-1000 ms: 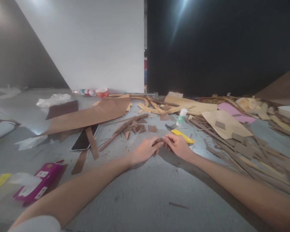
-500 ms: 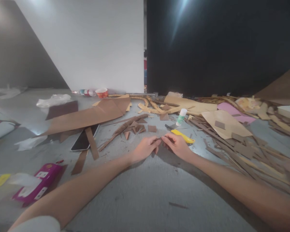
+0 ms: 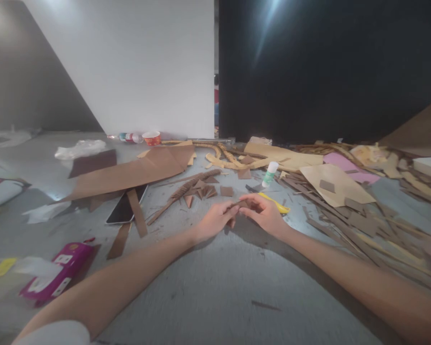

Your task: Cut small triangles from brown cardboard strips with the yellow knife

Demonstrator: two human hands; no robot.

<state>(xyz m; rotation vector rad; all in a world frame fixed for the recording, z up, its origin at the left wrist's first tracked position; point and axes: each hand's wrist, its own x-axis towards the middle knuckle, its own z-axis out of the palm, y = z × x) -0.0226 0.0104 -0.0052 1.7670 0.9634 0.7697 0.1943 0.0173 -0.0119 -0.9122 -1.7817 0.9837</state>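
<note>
Your left hand (image 3: 213,223) pinches a small brown paper piece (image 3: 241,204) at frame centre, probably to steady it for the right. Your right hand (image 3: 266,216) curls around its other end, thumb and forefinger parted; the piece is small and blurred, so I cannot tell whether those fingertips grip or merely touch it. The yellow tool (image 3: 279,205) and upright glue stick (image 3: 270,175) sit just beyond your right hand, seemingly for easy reach. Paper scraps (image 3: 366,223) crowd the right side; a phone (image 3: 124,208) lies left of centre. You have most elbow room toward the lower centre, where grey surface (image 3: 201,287) surrounds one thin strip (image 3: 266,305).
</note>
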